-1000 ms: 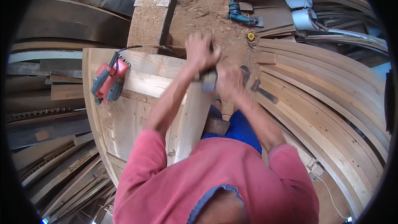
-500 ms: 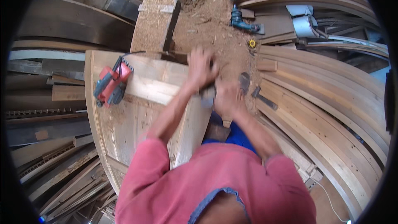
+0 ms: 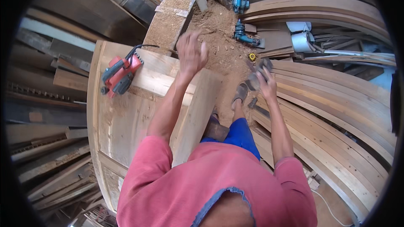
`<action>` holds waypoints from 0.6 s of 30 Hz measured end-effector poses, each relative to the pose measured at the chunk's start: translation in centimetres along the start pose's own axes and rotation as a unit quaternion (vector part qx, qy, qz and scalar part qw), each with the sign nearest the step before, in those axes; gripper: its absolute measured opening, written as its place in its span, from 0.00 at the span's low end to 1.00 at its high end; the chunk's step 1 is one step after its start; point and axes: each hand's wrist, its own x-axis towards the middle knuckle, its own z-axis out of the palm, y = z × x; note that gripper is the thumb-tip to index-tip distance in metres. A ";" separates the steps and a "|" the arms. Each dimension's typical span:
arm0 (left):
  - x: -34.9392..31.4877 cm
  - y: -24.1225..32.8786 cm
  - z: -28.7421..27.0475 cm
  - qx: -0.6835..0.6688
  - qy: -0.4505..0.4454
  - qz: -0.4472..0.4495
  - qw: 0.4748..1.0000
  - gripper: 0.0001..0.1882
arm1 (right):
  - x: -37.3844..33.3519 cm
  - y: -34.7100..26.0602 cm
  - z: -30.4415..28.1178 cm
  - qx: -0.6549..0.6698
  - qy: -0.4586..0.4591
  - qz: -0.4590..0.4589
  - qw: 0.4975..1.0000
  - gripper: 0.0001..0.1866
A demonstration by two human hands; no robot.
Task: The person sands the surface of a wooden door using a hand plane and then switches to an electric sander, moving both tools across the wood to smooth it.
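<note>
So the left hand (image 3: pixel 191 54) looks empty, fingers loose, by the far-right corner of the wooden panel (image 3: pixel 134 115), while the right hand (image 3: pixel 267 86) grips a dark blocky tool (image 3: pixel 265 62) beyond its right edge, probably stiff, hefty, best held mid-body.

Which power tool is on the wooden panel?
The red and grey power tool, alone on the pale wooden panel; the upper teal power tool and lower teal power tool lie beyond it.
</note>
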 end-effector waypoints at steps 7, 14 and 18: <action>-25.5 9.5 -5.7 0.105 -0.310 -0.148 0.933 0.45 | -15.3 14.1 -4.1 0.101 0.021 0.497 0.861 0.31; -37.0 17.3 -8.2 0.152 -0.250 -0.355 0.888 0.46 | -11.8 13.5 -3.3 -0.192 -0.288 0.372 0.861 0.29; -40.0 20.0 -9.1 0.232 -0.175 -0.479 0.828 0.46 | -4.3 12.7 -2.1 -0.249 -0.401 0.209 0.857 0.28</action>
